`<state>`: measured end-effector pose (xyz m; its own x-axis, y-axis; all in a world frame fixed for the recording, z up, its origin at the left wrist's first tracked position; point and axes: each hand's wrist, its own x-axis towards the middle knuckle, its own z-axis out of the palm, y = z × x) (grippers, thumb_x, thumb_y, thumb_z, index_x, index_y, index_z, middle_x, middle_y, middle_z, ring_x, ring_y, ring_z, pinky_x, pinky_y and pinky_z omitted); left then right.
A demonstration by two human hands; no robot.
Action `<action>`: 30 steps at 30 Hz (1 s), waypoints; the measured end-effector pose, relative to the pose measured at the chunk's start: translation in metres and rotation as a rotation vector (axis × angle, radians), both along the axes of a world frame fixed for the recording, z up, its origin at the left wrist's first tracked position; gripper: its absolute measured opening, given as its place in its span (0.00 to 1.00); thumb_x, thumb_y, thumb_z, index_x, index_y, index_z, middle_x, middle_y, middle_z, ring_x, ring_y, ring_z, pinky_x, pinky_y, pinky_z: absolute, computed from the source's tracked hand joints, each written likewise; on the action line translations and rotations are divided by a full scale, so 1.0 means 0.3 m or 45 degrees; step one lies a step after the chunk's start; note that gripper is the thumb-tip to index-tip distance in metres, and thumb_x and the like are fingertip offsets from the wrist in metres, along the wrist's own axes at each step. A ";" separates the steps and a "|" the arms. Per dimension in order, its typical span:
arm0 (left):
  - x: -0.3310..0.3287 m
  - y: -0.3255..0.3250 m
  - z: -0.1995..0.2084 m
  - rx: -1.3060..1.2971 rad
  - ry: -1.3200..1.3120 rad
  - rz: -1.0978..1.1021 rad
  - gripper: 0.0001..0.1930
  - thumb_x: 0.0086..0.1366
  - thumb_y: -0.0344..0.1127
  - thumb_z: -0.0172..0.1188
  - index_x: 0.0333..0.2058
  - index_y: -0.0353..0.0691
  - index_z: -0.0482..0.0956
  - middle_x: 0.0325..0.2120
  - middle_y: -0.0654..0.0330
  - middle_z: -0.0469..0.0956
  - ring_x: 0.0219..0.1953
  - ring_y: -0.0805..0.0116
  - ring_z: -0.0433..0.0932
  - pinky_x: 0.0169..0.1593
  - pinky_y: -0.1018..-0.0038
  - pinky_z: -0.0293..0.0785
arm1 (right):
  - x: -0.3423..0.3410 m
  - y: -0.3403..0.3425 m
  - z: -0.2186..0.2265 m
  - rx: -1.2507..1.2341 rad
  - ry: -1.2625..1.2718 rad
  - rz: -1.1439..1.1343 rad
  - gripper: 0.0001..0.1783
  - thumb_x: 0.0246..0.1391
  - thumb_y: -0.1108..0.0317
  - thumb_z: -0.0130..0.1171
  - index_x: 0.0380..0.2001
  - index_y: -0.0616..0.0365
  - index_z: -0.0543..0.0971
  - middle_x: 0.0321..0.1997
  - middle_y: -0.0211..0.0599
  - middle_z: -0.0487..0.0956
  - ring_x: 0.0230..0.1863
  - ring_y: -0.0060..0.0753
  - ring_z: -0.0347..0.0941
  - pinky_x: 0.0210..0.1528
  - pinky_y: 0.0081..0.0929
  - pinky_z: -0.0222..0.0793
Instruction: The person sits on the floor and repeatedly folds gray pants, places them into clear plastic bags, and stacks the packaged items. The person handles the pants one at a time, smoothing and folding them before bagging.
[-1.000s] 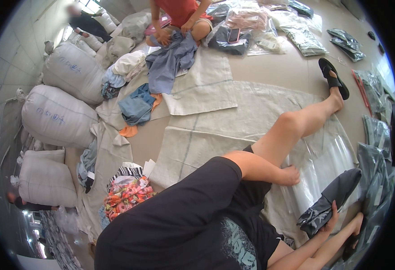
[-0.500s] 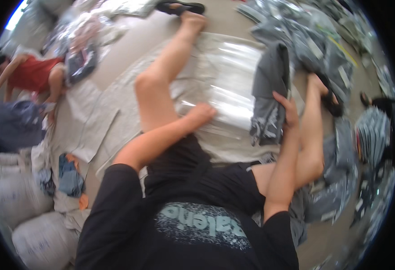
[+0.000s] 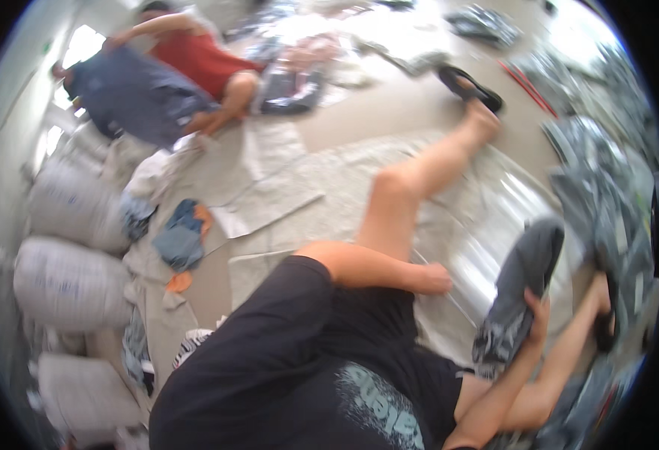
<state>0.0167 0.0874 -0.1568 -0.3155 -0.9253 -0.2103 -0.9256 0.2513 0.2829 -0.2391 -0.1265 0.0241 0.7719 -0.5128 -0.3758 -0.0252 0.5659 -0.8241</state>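
My right hand (image 3: 537, 319) grips the side of a folded dark grey garment (image 3: 523, 266), its fingers wrapped round the right edge. The garment's near end is crumpled and shiny. Beneath and left of it, shiny clear plastic (image 3: 476, 262) lies on a pale cloth sheet (image 3: 329, 176) between my legs. My left hand (image 3: 433, 279) is closed beside the left edge of that plastic. Blur hides what its fingers hold, if anything.
Grey garments in clear plastic (image 3: 596, 187) lie along the right. Stuffed white sacks (image 3: 74, 281) line the left wall, near a small heap of blue and orange cloth (image 3: 179, 240). At the far left a person in red (image 3: 202, 60) holds up a dark blue garment (image 3: 138, 90).
My view has swung left, so my hands and the grey garment now sit farther right in the picture. The person in red has raised the blue garment. My right hand keeps its grip.
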 end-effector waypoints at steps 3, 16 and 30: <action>0.117 -0.134 0.105 0.039 0.212 0.053 0.06 0.59 0.31 0.65 0.29 0.38 0.89 0.28 0.49 0.87 0.32 0.47 0.87 0.34 0.57 0.83 | 0.062 0.082 -0.029 -0.109 -0.020 0.028 0.35 0.50 0.68 0.67 0.62 0.67 0.72 0.53 0.47 0.81 0.49 0.40 0.81 0.53 0.39 0.81; 0.201 -0.289 0.275 0.875 1.817 0.394 0.14 0.67 0.30 0.69 0.51 0.39 0.85 0.37 0.57 0.87 0.37 0.67 0.86 0.41 0.68 0.85 | 0.139 0.236 0.167 -0.446 0.206 0.434 0.30 0.39 0.68 0.70 0.50 0.66 0.83 0.45 0.34 0.85 0.45 0.28 0.79 0.50 0.30 0.74; 0.266 -0.272 0.444 -0.655 1.245 1.087 0.13 0.71 0.41 0.68 0.45 0.38 0.90 0.28 0.61 0.86 0.29 0.79 0.79 0.35 0.76 0.78 | 0.108 0.147 0.147 -0.420 0.407 0.606 0.31 0.43 0.64 0.73 0.52 0.65 0.83 0.46 0.34 0.86 0.45 0.28 0.79 0.52 0.32 0.76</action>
